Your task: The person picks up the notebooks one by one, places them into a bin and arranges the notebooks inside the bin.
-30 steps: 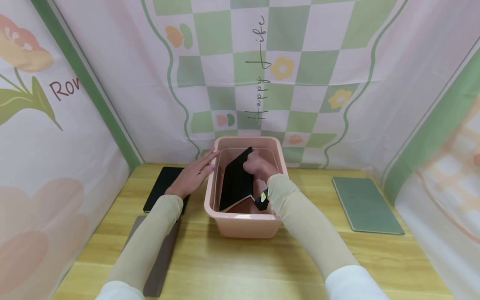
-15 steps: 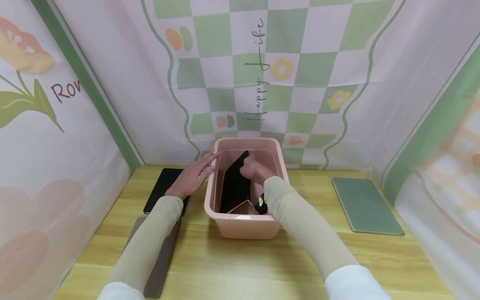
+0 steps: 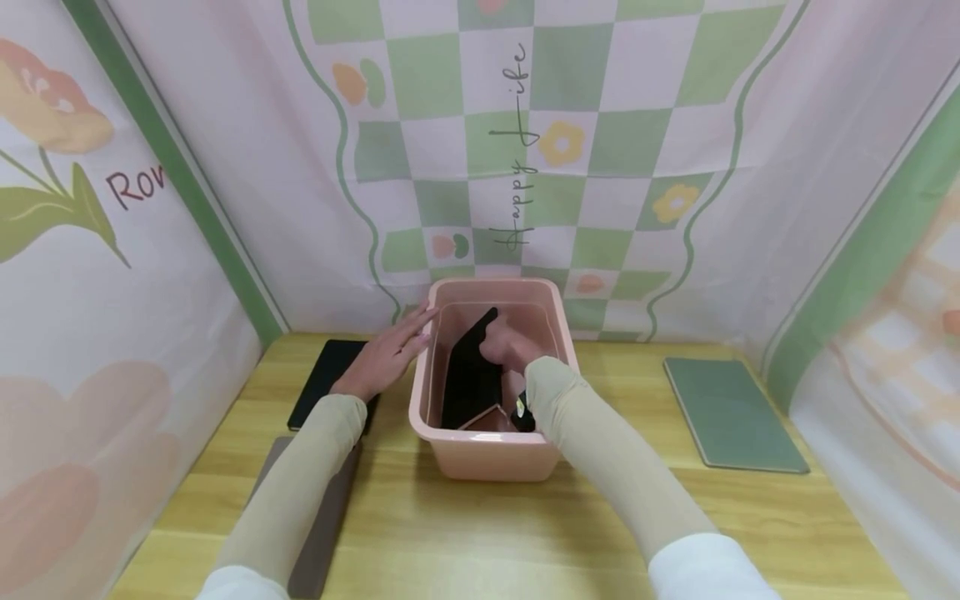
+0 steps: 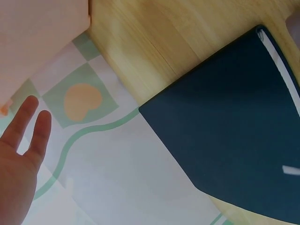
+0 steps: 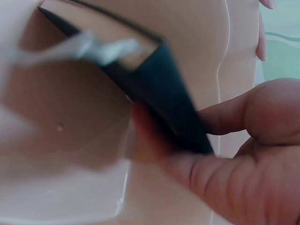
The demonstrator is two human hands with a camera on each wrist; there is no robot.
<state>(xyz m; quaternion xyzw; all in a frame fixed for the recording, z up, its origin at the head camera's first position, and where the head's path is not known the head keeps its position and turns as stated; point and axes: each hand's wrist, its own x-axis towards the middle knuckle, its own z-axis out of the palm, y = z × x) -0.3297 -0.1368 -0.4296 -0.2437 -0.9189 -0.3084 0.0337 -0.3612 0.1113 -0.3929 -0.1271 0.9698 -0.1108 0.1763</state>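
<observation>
Black notebook (image 3: 472, 375) half-lowered into the pink bin (image 3: 491, 458): your right hand (image 3: 506, 346) fingers grip it, left hand (image 3: 386, 358) flat beside the rim; three remain on the bench.

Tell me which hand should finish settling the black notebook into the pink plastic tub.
Right. The right hand already grips the black notebook inside the pink plastic tub; the left hand lies flat against the tub's outer left rim, bracing it.
</observation>
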